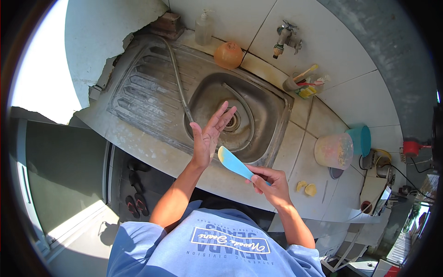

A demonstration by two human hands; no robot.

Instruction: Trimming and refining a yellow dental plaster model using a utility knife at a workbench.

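My right hand (269, 183) grips the narrow end of a light-blue, flat-bladed utensil (236, 164). Its broad, rounded tip carries a pale yellow patch and points up and left, toward my other palm. A small gap separates the tip from my left hand (207, 141). That hand is raised, with fingers stretched out and nothing in it. Both hands are over the front edge of a metal sink (272, 138). Inside the basin lies a curved grey hose (247, 104), partly behind my left fingers. I cannot tell whether the utensil is a knife or a spatula.
Two yellow lemon-like pieces (310, 189) lie on the tiled counter, right of my hand. Beyond them stand a clear pinkish tub (333, 151) and a teal container (360, 141). Behind the sink are an orange round object (228, 55), a pump bottle (203, 28), a toothbrush cup (290, 84) and a wall tap (285, 39).
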